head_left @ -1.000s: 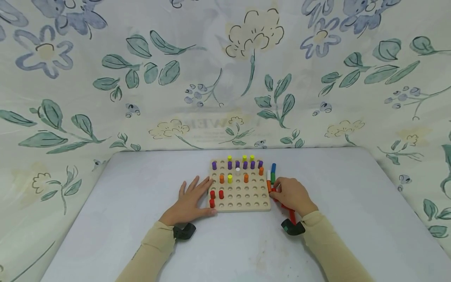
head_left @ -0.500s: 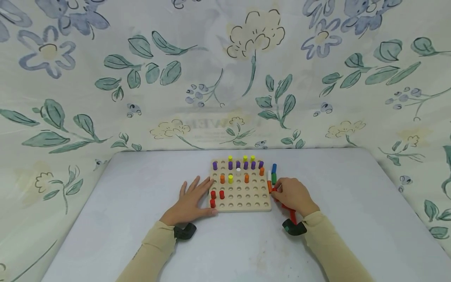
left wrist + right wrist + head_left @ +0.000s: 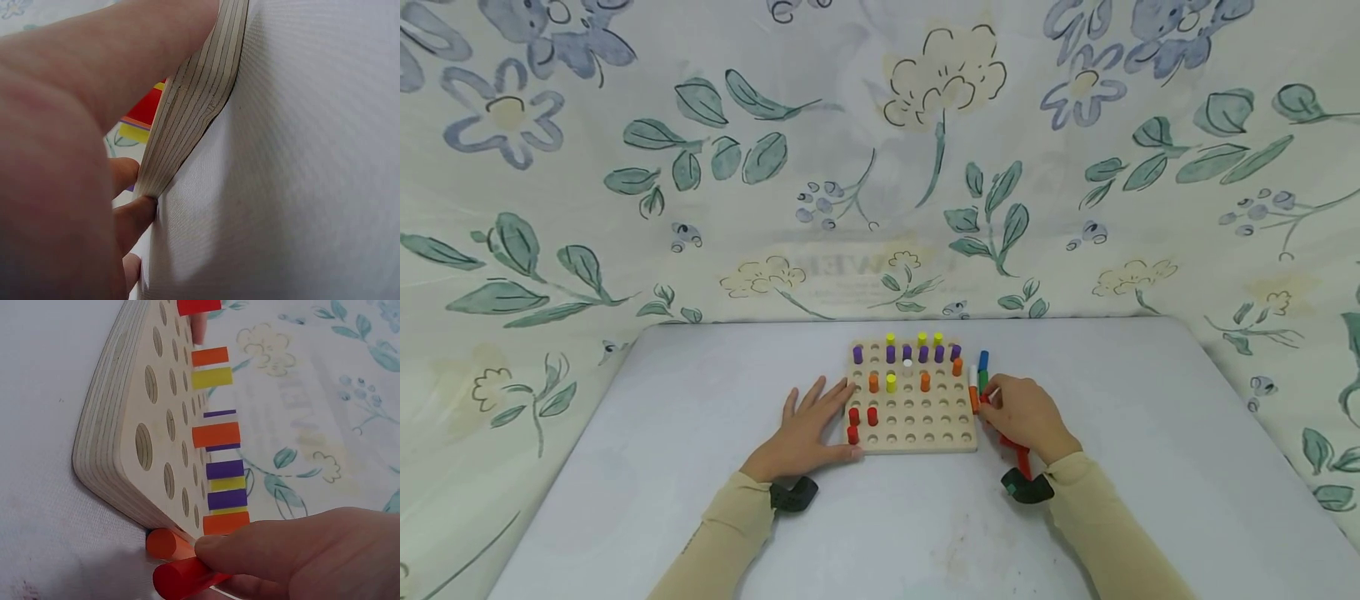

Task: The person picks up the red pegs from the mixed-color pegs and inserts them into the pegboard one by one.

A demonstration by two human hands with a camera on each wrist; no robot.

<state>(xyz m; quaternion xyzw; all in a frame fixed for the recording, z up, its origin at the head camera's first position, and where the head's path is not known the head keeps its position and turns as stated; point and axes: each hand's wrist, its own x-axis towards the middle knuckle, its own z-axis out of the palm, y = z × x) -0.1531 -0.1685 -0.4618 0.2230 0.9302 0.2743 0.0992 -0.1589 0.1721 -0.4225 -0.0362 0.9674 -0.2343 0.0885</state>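
A wooden pegboard (image 3: 917, 447) lies flat on the table, with pegs standing in part of its holes. Along its left edge my left hand (image 3: 805, 433) rests with fingers spread; the thumb is at the near left corner, and fingertips (image 3: 140, 212) touch the side. My right hand (image 3: 1026, 417) is just off the right edge. Between thumb and fingers it pinches a red peg (image 3: 181, 578), seen close in the right wrist view. Right beside the board lies an orange peg (image 3: 164, 544), partly behind the red one. Three red pegs stand at the board's near left, one being the front peg (image 3: 853, 435).
Loose white (image 3: 973, 375), green (image 3: 982, 382) and blue (image 3: 983, 360) pegs lie along the board's right side. More red pegs (image 3: 1024, 461) lie under and near my right wrist. A flower-patterned cloth (image 3: 880, 167) hangs behind the white table (image 3: 880, 533).
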